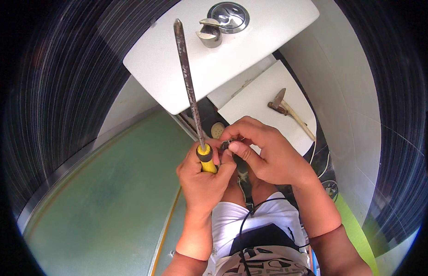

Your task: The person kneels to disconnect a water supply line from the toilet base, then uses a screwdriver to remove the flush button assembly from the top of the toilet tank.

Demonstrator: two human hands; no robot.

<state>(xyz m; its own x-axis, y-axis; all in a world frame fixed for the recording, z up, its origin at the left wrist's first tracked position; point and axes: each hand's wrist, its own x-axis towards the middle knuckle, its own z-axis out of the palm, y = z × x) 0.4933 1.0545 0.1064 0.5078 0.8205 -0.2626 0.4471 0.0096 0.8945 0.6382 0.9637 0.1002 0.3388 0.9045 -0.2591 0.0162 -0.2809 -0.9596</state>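
My left hand (200, 186) is closed around the yellow and black handle of a long screwdriver (191, 92). Its worn metal shaft points up and away from me. My left fingertips also meet a small dark metal piece (226, 144), which my right hand (271, 154) pinches between thumb and fingers. Most of that piece is hidden by the fingers, so its kind does not show. Beyond my hands, a short slotted metal cylinder (211, 37) stands on the white toilet tank lid (264, 27), beside a round chrome flush button (228, 17).
A hammer (292, 112) with a pale wooden handle lies on the closed white toilet seat lid (251, 99). To the left stands a greenish frosted glass panel (108, 193). Dark striped tiles (76, 83) cover the wall. A pale hose or cable (325, 168) hangs at the right.
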